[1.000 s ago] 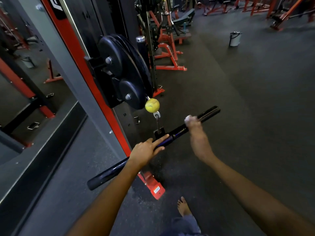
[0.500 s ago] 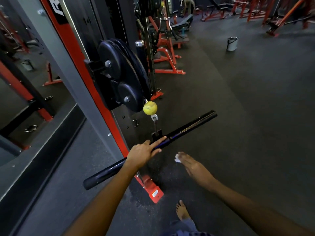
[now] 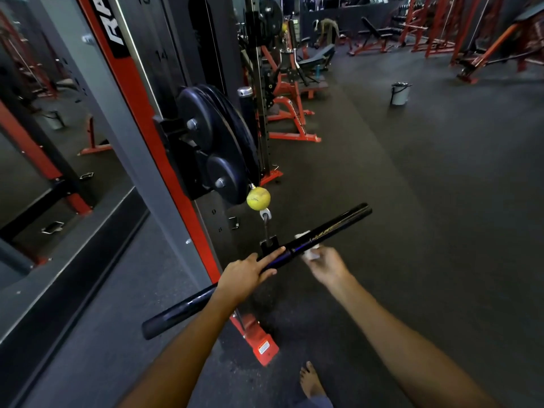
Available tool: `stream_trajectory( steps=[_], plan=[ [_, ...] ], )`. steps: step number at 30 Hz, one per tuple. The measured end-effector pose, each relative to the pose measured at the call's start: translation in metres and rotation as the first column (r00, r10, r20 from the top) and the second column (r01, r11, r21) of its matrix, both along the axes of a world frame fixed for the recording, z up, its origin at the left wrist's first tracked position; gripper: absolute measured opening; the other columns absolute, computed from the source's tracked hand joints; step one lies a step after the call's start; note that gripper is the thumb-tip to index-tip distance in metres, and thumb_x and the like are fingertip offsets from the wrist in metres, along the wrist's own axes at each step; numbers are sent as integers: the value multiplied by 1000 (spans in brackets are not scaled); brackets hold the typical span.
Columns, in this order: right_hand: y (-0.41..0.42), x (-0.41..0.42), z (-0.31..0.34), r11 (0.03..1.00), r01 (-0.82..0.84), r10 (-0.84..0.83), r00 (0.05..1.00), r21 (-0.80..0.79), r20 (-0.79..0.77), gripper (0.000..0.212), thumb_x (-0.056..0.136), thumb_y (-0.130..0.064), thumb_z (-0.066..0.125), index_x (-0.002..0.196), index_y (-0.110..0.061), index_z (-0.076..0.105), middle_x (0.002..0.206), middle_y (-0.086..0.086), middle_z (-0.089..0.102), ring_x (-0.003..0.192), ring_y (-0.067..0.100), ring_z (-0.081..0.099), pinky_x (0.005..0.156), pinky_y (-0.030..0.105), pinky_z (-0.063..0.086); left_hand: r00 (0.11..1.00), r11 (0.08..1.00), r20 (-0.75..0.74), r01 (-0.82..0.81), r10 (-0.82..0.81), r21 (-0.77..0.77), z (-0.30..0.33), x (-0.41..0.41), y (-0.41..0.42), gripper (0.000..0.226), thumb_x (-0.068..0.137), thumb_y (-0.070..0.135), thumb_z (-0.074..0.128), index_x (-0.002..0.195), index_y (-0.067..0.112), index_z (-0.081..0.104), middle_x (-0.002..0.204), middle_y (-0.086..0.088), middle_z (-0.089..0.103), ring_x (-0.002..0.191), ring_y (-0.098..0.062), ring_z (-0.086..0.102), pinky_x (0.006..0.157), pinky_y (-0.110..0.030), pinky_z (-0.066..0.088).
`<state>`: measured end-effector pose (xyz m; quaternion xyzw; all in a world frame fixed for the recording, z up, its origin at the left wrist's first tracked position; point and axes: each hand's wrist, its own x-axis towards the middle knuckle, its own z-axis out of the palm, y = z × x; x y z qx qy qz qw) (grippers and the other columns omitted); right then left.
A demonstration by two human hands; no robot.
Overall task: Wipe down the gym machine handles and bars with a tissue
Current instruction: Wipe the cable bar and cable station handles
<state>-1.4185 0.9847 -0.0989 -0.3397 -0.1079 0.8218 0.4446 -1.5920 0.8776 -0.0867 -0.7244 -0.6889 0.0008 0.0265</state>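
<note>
A long black straight bar (image 3: 332,226) hangs from a cable under a yellow ball (image 3: 258,198). It runs from lower left to upper right. My left hand (image 3: 245,275) grips the bar just left of its centre bracket, index finger stretched along it. My right hand (image 3: 325,265) holds a crumpled white tissue (image 3: 312,252) against the underside of the bar, just right of the bracket. A bit of tissue shows above the bar too.
The red and grey machine upright (image 3: 176,184) stands left of the bar, its black weight plates (image 3: 212,142) beside the ball. Its red foot (image 3: 263,347) lies near my bare foot (image 3: 310,381). A grey bucket (image 3: 400,92) stands far back on the dark floor.
My right hand slid off the bar's right part, dropped below it, then rose back up under the bar near the bracket. My left hand kept its grip.
</note>
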Motion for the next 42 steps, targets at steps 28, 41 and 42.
stream_trajectory(
  steps=[28, 41, 42],
  plan=[
    [117, 73, 45, 909, -54, -399, 184, 414, 899, 33, 86, 1, 48, 113, -4, 66, 107, 22, 66, 100, 33, 62, 89, 37, 50, 998, 1000, 61, -23, 23, -14, -5, 6, 3, 57, 100, 56, 19, 137, 51, -24, 120, -10, 51, 91, -26, 64, 76, -37, 52],
    [85, 66, 14, 575, -441, -744, 67, 689, 665, 50, 85, 16, 35, 133, 5, 46, 141, 17, 45, 131, 29, 43, 108, 23, 28, 997, 999, 81, -16, 19, -36, -5, 2, 3, 57, 99, 57, 17, 131, 54, -29, 121, -9, 50, 93, -26, 64, 79, -38, 54],
    [82, 63, 16, 590, -470, -718, 67, 656, 693, 46, 83, 16, 37, 124, 4, 53, 131, 18, 53, 122, 33, 51, 103, 27, 35, 998, 999, 63, -9, 12, -41, -3, 2, 3, 56, 99, 57, 17, 132, 55, -28, 122, -9, 50, 93, -26, 64, 78, -38, 54]
  ],
)
